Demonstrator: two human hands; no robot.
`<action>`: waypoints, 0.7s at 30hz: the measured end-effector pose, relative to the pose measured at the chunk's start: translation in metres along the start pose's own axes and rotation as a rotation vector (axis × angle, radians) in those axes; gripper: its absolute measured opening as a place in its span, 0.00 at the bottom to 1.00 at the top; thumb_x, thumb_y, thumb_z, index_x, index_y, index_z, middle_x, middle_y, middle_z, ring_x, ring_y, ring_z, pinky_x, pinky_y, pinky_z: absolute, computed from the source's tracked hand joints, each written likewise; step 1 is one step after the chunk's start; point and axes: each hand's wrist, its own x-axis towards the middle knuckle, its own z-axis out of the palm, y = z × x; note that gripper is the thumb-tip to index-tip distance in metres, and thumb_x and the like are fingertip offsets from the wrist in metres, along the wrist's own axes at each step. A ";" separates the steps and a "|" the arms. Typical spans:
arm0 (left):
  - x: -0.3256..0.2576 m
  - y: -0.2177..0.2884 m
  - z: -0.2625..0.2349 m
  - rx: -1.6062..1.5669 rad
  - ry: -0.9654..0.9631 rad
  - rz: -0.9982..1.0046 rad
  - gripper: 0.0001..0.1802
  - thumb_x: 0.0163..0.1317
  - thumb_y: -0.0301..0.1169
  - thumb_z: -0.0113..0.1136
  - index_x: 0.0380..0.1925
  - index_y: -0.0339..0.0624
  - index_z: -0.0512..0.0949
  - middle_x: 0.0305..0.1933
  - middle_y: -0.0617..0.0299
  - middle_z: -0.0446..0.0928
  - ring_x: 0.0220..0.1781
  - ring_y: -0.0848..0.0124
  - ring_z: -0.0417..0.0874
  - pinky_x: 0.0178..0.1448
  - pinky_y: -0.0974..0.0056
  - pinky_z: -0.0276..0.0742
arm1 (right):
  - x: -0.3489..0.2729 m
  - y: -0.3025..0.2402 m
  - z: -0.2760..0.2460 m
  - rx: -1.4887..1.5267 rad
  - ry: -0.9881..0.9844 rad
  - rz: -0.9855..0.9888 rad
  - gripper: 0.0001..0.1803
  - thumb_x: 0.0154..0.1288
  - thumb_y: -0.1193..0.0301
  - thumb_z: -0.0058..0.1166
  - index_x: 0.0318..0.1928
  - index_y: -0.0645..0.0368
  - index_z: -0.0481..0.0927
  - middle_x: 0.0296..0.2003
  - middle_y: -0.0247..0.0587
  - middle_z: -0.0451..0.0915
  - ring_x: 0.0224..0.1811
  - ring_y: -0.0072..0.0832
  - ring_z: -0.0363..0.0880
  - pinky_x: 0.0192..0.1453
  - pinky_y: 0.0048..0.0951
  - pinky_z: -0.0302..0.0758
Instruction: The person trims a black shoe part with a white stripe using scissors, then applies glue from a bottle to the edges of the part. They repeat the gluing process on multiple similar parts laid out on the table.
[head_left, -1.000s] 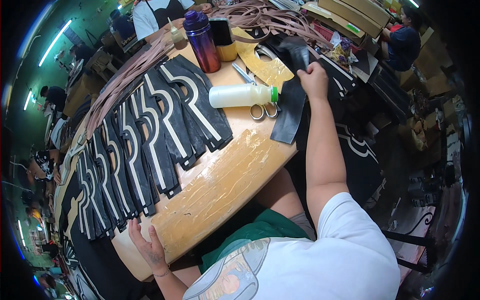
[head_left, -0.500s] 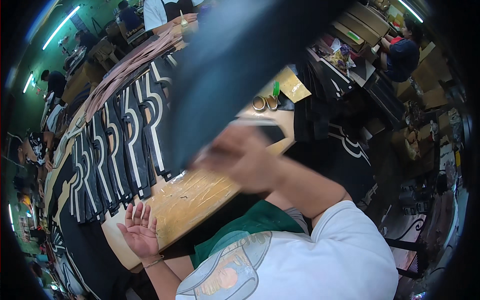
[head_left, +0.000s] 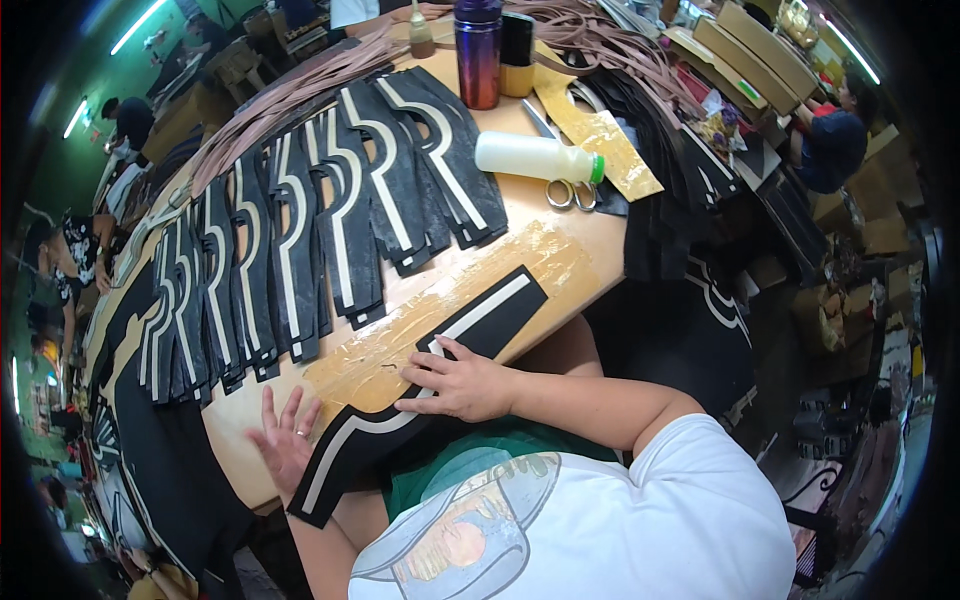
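A curved black piece of material (head_left: 512,314) with a white stripe along it lies across the table's near edge, its left end jutting over my left wrist. My right hand (head_left: 465,385) rests on its middle, fingers spread flat. Beside its left end, my left hand (head_left: 285,445) is raised, palm up, with fingers apart and a ring on one; it holds nothing. Beyond the piece, a row of overlapping black pieces (head_left: 340,200) with similar white stripes fans across the table.
A yellowish smeared patch (head_left: 375,350) covers part of the wooden table. Further back are a white bottle with a green cap (head_left: 530,155), scissors (head_left: 570,194), a purple-orange tumbler (head_left: 478,60) and pinkish strips (head_left: 270,115). Other people sit around the room.
The large dark blur that crossed the view is gone, and a striped black piece now lies at the near edge. My right hand has settled flat on it; my left stays open.
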 end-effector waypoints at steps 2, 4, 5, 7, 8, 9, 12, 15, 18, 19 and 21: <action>0.007 0.000 0.005 0.292 0.059 -0.062 0.47 0.50 0.49 0.58 0.63 0.45 0.44 0.57 0.46 0.59 0.55 0.57 0.66 0.57 0.58 0.65 | 0.001 0.001 0.002 0.004 -0.011 0.009 0.25 0.56 0.70 0.42 0.56 0.40 0.63 0.56 0.45 0.60 0.62 0.38 0.55 0.59 0.56 0.53; 0.007 0.001 0.016 0.548 0.122 -0.113 0.44 0.47 0.29 0.65 0.61 0.41 0.49 0.53 0.51 0.64 0.50 0.64 0.72 0.52 0.64 0.69 | 0.001 0.002 0.001 0.010 -0.019 0.044 0.25 0.56 0.71 0.42 0.57 0.42 0.63 0.56 0.45 0.60 0.62 0.38 0.56 0.59 0.57 0.53; 0.002 0.008 0.014 0.763 0.010 -0.154 0.42 0.46 0.29 0.64 0.60 0.40 0.52 0.52 0.52 0.65 0.49 0.64 0.72 0.51 0.65 0.69 | 0.000 0.002 -0.001 0.008 -0.019 0.059 0.25 0.56 0.70 0.42 0.57 0.43 0.63 0.56 0.45 0.61 0.62 0.38 0.56 0.59 0.57 0.52; -0.014 0.028 0.011 1.190 -0.219 -0.246 0.37 0.46 0.27 0.63 0.57 0.38 0.58 0.49 0.52 0.68 0.47 0.65 0.74 0.48 0.66 0.70 | -0.001 0.001 -0.003 0.007 -0.018 0.087 0.25 0.56 0.70 0.42 0.56 0.44 0.64 0.56 0.45 0.61 0.62 0.38 0.56 0.59 0.57 0.52; -0.024 0.040 0.017 1.291 -0.164 -0.386 0.31 0.44 0.25 0.62 0.51 0.36 0.65 0.44 0.51 0.72 0.44 0.65 0.76 0.45 0.66 0.70 | -0.001 0.002 -0.002 0.005 -0.018 0.089 0.26 0.55 0.71 0.44 0.57 0.44 0.63 0.56 0.45 0.61 0.62 0.37 0.56 0.59 0.57 0.52; -0.030 0.040 0.007 1.351 -0.208 -0.399 0.30 0.43 0.26 0.62 0.50 0.36 0.66 0.42 0.50 0.73 0.43 0.63 0.76 0.44 0.65 0.70 | 0.000 0.002 -0.003 0.020 -0.032 0.089 0.25 0.54 0.71 0.44 0.56 0.46 0.64 0.56 0.45 0.61 0.62 0.37 0.57 0.59 0.57 0.52; -0.050 0.046 -0.015 1.481 -0.351 -0.285 0.24 0.43 0.25 0.59 0.44 0.36 0.71 0.33 0.49 0.75 0.38 0.55 0.76 0.43 0.61 0.70 | 0.006 0.006 -0.013 0.069 -0.145 0.081 0.30 0.51 0.67 0.50 0.57 0.48 0.62 0.57 0.47 0.59 0.62 0.38 0.55 0.60 0.57 0.50; -0.056 0.082 0.042 1.701 -0.399 -0.189 0.21 0.43 0.22 0.56 0.42 0.36 0.72 0.32 0.50 0.76 0.37 0.53 0.76 0.41 0.59 0.71 | 0.015 0.003 -0.044 0.228 -0.198 0.085 0.37 0.49 0.63 0.55 0.61 0.46 0.57 0.58 0.46 0.57 0.64 0.42 0.51 0.61 0.59 0.48; -0.064 0.119 0.085 1.802 -0.681 0.050 0.18 0.43 0.22 0.55 0.40 0.40 0.74 0.25 0.57 0.73 0.31 0.59 0.75 0.34 0.59 0.68 | 0.030 0.001 -0.060 0.321 -0.125 0.055 0.43 0.46 0.53 0.58 0.62 0.47 0.54 0.59 0.46 0.57 0.64 0.44 0.49 0.61 0.58 0.46; -0.067 0.133 0.102 1.852 -0.727 0.085 0.18 0.43 0.22 0.55 0.40 0.41 0.74 0.24 0.59 0.72 0.30 0.60 0.74 0.33 0.59 0.68 | 0.033 0.003 -0.063 0.345 -0.089 0.065 0.43 0.46 0.52 0.58 0.62 0.48 0.55 0.59 0.46 0.57 0.64 0.44 0.49 0.62 0.58 0.46; -0.078 0.155 0.122 1.955 -0.779 0.145 0.18 0.43 0.23 0.56 0.40 0.42 0.74 0.22 0.62 0.71 0.29 0.62 0.74 0.31 0.60 0.66 | 0.039 0.010 -0.074 0.396 -0.190 0.117 0.33 0.47 0.55 0.59 0.54 0.52 0.65 0.48 0.42 0.69 0.56 0.37 0.62 0.60 0.55 0.50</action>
